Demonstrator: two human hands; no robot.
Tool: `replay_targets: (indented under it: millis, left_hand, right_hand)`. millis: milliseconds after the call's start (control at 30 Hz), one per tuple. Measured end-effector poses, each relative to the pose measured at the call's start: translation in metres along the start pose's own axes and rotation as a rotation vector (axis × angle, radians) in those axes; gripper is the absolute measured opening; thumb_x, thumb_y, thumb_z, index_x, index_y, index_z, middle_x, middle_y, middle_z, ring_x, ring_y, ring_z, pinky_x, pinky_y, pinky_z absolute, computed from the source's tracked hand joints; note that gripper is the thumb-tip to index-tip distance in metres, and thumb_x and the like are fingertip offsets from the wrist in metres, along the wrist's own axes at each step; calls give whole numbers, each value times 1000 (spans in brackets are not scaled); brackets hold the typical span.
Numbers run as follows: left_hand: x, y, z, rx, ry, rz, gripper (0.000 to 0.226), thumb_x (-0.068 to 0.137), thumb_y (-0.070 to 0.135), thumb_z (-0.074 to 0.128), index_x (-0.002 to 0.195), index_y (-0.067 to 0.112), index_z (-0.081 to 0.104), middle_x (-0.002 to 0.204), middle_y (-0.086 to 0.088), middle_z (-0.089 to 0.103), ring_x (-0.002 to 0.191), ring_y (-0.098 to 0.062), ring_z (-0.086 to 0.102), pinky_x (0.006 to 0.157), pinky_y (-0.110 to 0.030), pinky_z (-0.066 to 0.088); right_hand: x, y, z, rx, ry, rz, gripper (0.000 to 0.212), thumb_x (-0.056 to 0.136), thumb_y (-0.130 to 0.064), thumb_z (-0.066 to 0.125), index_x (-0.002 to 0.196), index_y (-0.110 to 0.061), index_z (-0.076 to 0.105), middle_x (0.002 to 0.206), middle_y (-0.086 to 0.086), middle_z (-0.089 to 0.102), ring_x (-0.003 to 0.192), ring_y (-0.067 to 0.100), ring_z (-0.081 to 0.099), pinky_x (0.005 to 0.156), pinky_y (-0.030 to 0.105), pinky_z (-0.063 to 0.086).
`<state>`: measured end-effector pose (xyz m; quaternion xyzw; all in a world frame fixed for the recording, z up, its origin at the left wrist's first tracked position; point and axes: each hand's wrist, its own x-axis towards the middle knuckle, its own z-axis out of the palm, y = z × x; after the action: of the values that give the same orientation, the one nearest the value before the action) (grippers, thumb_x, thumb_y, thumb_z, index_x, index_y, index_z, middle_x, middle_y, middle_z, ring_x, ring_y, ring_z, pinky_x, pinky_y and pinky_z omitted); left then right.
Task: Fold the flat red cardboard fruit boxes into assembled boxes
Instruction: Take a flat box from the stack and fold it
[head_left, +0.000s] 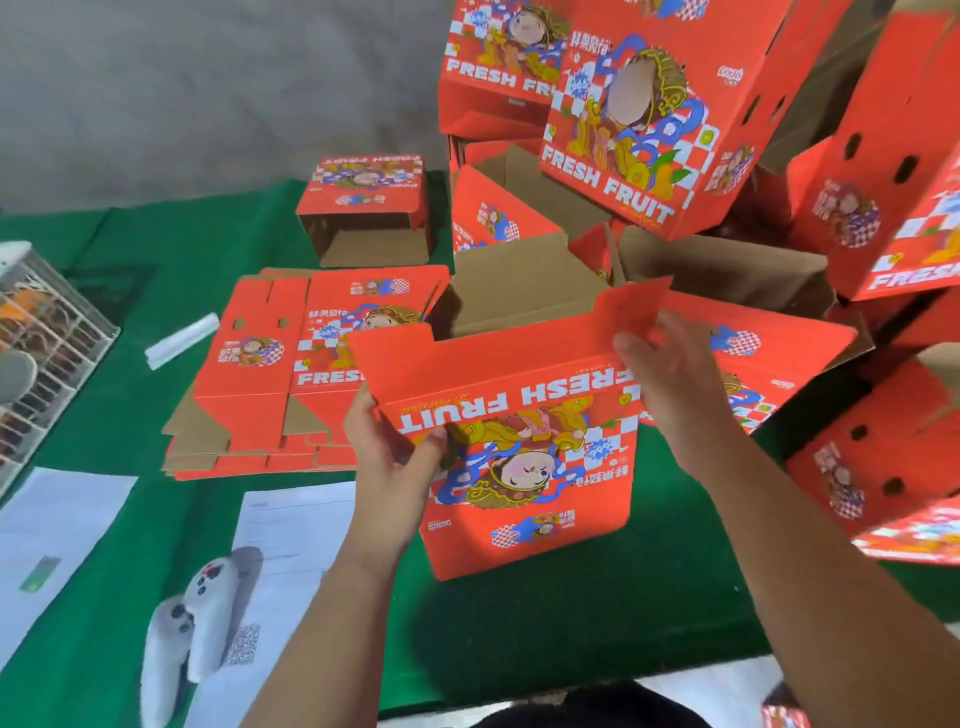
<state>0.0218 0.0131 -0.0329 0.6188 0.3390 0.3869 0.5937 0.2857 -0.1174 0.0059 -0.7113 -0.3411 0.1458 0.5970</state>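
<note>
Holding a half-opened red box above the bench's near edge, my left hand pinches its lower left flap between thumb and fingers, while my right hand curls round the raised top flap. Beyond it to the left lies the stack of flat boxes. Along the far right edge, assembled boxes pile up.

Wire rack cropped at left
</note>
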Motion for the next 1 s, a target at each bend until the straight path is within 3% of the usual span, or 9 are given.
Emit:
replay_targets:
  millis: [100,233,333,400,500,667,800,900,1000]
  left_hand:
    - [-5,2,9,31,29,-18,78,84,26,71,151,23,31,149,-31,37,139,-51,42,106,-73,41]
    - [-13,6,22,100,24,-13,90,77,40,71,153,19,26,153,-28,33,144,-45,37,110,-66,41]
    - [-17,8,30,147,25,28,78,82,38,70,145,11,34,148,-28,36,138,-46,43,107,-64,44]
    - [-18,8,33,272,79,101,67,84,39,78,135,7,48,151,-19,35,145,-33,36,117,-52,37]
    - [-14,13,30,537,212,239,51,72,45,88,96,6,64,147,-10,45,135,-27,38,107,-24,24]
    - [-17,28,34,783,268,228,47,66,46,90,76,8,64,142,-12,49,128,-41,43,95,-22,18]
    - [-24,30,36,903,343,271,40,72,44,91,80,15,66,147,-11,50,121,-42,49,93,-29,20]
    - [-31,24,41,994,368,274,29,89,43,80,102,29,58,153,-11,45,118,-43,52,95,-43,33]
    - [-43,11,44,986,315,210,47,89,52,62,126,27,46,150,-15,46,122,-43,49,98,-49,37]
  right_hand:
    - [-17,3,-10,-6,121,-62,26,90,-56,66,94,-30,62,102,-13,58,108,34,57,99,60,47]
    - [-40,8,-18,-8,229,-66,21,87,-54,65,89,-34,61,100,-6,54,100,31,54,90,45,47]
    - [-54,2,-22,11,258,-114,8,88,-49,63,83,-54,59,103,6,49,94,5,52,79,9,40]
    - [-56,0,-25,-15,255,-156,14,89,-47,62,78,-54,55,100,0,47,83,-11,50,72,2,37]
    - [-49,-5,-36,46,265,-112,16,85,-50,61,73,-55,52,74,-22,47,63,-10,45,60,11,36]
    - [-41,6,-52,33,176,-159,17,87,-47,61,75,-55,54,70,-22,45,65,-7,45,62,10,34]
    - [-34,12,-62,-177,54,-220,30,98,-50,52,68,-49,52,82,-19,51,79,-9,47,69,8,33]
    - [-31,17,-66,-283,5,-264,32,104,-54,44,75,-40,47,83,-28,56,75,-10,52,64,20,36]
    - [-37,32,-64,-389,59,-169,42,100,-67,35,92,-30,53,89,-19,59,80,4,58,67,32,41]
